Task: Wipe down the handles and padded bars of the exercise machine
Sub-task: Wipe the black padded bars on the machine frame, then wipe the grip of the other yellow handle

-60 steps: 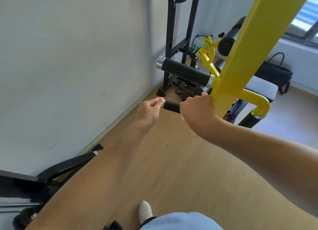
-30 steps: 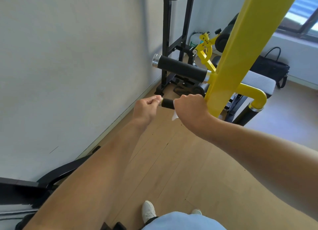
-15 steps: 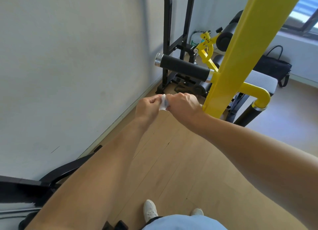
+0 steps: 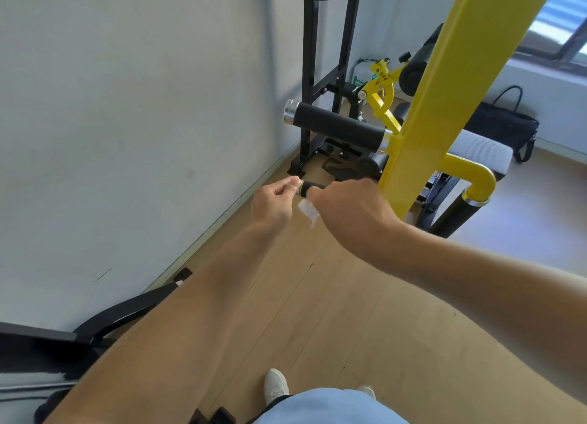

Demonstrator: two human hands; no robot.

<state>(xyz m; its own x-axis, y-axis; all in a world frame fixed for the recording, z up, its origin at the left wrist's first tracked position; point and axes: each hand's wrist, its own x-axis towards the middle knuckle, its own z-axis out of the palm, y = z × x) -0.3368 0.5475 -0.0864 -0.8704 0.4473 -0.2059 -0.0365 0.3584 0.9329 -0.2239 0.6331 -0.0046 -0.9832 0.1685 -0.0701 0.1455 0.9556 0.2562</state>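
Observation:
A short black handle (image 4: 312, 187) sticks out leftward from the yellow upright post (image 4: 435, 90) of the exercise machine. My right hand (image 4: 351, 210) grips this handle through a white wipe (image 4: 308, 210), a corner of which hangs below my fingers. My left hand (image 4: 274, 201) pinches the handle's end cap with curled fingers. Above them a thick black padded bar (image 4: 338, 123) with a silver end cap juts out from the same post.
A white wall (image 4: 143, 106) runs close on the left. Behind stand a black frame (image 4: 313, 74), a grey seat pad (image 4: 486, 152), a curved yellow tube (image 4: 473, 177) and a dark bag (image 4: 508, 125). Black equipment (image 4: 95, 328) lies at lower left on the wooden floor.
My right hand slid along the handle to its end, meeting the left hand, and has now drawn back toward the post, showing the handle's end and the hanging wipe.

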